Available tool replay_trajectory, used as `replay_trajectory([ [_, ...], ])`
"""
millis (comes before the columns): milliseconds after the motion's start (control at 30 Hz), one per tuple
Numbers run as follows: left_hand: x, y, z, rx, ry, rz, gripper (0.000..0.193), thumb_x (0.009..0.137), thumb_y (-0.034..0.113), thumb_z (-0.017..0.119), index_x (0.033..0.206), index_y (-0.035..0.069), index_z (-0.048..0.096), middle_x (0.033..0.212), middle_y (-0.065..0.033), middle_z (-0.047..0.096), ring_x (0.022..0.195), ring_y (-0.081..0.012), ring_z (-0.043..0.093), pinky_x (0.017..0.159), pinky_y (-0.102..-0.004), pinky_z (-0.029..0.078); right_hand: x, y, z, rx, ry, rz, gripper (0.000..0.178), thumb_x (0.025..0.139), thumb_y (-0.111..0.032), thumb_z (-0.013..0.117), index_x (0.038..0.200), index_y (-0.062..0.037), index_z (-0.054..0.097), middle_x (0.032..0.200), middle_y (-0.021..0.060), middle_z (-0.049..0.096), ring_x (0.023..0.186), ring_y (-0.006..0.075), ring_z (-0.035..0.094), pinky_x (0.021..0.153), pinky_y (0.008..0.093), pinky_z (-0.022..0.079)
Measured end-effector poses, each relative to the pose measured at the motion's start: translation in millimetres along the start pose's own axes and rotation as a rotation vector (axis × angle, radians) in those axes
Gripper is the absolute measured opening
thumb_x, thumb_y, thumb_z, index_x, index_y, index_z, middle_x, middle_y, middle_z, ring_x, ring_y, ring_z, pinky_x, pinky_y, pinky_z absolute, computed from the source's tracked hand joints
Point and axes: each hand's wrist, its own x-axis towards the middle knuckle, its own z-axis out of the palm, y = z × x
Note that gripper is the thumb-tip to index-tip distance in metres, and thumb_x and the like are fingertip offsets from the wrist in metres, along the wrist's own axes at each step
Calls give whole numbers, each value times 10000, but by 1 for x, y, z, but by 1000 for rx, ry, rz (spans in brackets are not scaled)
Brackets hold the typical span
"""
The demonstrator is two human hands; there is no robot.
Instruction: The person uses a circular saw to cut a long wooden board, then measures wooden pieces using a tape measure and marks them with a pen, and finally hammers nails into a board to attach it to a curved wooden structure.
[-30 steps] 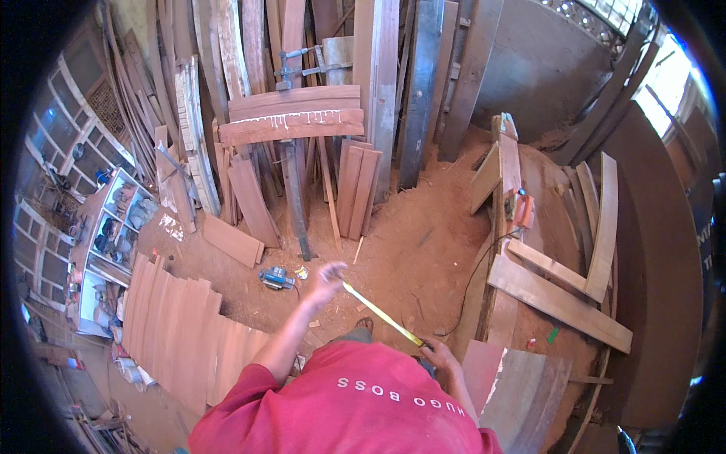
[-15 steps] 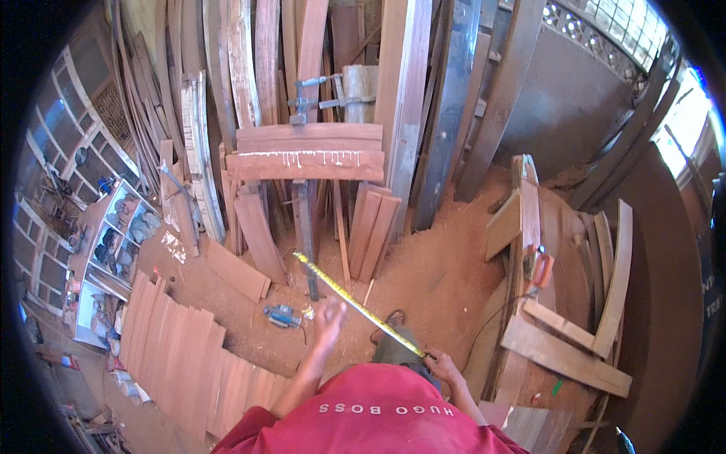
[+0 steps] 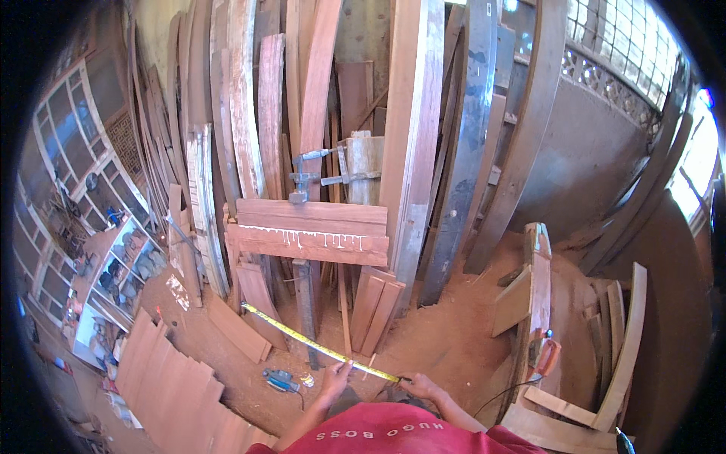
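Observation:
A yellow tape measure blade [image 3: 295, 337] stretches out in front of me, its free end at the left near a leaning board. My left hand [image 3: 333, 383] has its fingers closed on the blade partway along. The other end of the blade runs into my right hand [image 3: 423, 388], which is closed around the dark tape case, mostly hidden by the fingers. Ahead of both hands, two reddish planks [image 3: 310, 218] lie one against the other, with white glue drips along their joint. A metal clamp [image 3: 301, 178] stands above them.
A blue power tool [image 3: 280, 380] lies on the dusty floor, left of my hands. Flat boards [image 3: 166, 371] spread at the lower left. Tall timbers [image 3: 459, 151] lean on the wall ahead. At right, an orange-handled tool [image 3: 546, 357] rests on timber beside curved pieces [image 3: 625, 348].
My left hand has gone from open beside the tape to gripping its blade. The tape's free end has swung left, and the view has tilted up toward the timbers.

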Motion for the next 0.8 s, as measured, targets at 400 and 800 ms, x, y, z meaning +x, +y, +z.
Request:
replay_trajectory([
  [400,79,123,130,105,-360,217,298,1010,246,552,964,27,749,725,28,631,618,-54,454,562,-246,368,-82,30,-13,139,685,243,358,922,-283,600,1198,-64,662,1117,215,685,1060,382,646,914,450,507],
  [800,122,92,308,147,-907,-52,422,960,97,625,1311,30,399,933,-73,620,774,-188,663,630,-308,585,-209,-41,170,579,1097,1101,318,879,-299,576,1111,-119,700,1058,178,704,1007,382,654,865,467,518],
])
